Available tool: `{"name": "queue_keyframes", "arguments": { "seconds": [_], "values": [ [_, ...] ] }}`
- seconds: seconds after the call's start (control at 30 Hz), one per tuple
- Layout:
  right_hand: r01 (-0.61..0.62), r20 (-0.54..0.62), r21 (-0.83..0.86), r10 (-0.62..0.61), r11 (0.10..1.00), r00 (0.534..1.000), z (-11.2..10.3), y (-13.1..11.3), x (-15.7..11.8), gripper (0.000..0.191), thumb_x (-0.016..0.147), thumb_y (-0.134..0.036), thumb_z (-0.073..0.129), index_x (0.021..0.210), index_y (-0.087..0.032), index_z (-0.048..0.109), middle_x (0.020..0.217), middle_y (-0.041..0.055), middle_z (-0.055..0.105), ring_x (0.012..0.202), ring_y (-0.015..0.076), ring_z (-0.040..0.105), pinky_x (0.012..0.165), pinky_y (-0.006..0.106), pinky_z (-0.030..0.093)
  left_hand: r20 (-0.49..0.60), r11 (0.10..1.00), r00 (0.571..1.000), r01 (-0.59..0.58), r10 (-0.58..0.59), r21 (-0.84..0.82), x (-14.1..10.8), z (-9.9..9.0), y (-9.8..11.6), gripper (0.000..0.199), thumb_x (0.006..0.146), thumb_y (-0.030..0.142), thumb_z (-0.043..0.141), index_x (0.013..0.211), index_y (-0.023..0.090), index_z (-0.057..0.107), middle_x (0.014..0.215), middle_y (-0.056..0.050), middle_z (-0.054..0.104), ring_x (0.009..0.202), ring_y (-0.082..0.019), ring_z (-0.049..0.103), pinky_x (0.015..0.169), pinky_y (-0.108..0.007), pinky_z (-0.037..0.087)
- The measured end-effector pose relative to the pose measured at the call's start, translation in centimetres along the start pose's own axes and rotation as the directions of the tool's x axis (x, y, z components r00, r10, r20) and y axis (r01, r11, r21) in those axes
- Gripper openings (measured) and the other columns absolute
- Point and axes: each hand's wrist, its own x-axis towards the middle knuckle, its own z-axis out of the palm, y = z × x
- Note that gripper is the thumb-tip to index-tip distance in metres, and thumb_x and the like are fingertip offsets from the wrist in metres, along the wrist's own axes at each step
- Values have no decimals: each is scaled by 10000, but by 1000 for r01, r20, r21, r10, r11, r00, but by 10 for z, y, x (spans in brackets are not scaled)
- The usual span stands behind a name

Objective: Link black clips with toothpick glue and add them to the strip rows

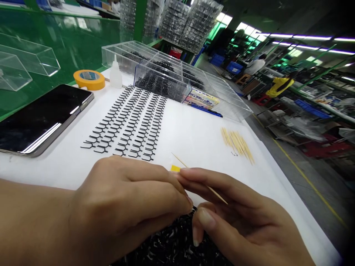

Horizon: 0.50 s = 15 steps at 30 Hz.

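Note:
In front of my body my two hands meet at their fingertips. My left hand (pixel 133 199) is closed, and what its fingers pinch is hidden behind its own knuckles. A thin wooden toothpick (pixel 218 195) runs across the fingers of my right hand (pixel 244 218), its tip sticking out beyond the index finger. Beside that fingertip shows a small yellow piece (pixel 175 168); which hand touches it I cannot tell. Under both hands lies a heap of small black parts (pixel 169 242). Beyond them, rows of black fork-shaped parts (pixel 135 125) cover the white work surface (pixel 194 142).
A phone (pixel 41 114), a roll of yellow tape (pixel 90 79) and a white dropper bottle (pixel 115 75) lie left. Behind the rows stand clear compartment trays (pixel 216 88) with black parts, small boxes (pixel 202 98) and a blue pen (pixel 206 111). Loose toothpicks (pixel 237 144) lie right.

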Motion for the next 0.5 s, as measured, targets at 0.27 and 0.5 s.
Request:
{"name": "queue_keyframes", "arguments": {
  "seconds": [0.27, 0.5],
  "values": [
    [-35, 28, 152, 31, 988, 999, -4, -2, 5, 418, 872, -113, 561, 1097, -461, 620, 1157, -91, 634, 851, 108, 680, 702, 124, 569, -98, 993, 992, 68, -78, -101, 0, 4, -2, 99, 814, 45, 577, 766, 109, 637, 841, -2, 678, 771, -35, 639, 771, -31, 485],
    [-122, 142, 380, 73, 917, 987, -4, -1, 6, 302, 868, -182, 615, 1067, -405, 650, 1185, -69, 628, 1166, 139, 523, 886, 165, 490, -109, 991, 993, 39, -53, -126, -1, 2, 2, 161, 760, 1, 622, 828, 147, 615, 879, 10, 652, 798, -48, 632, 798, -35, 488]
  ]
}}
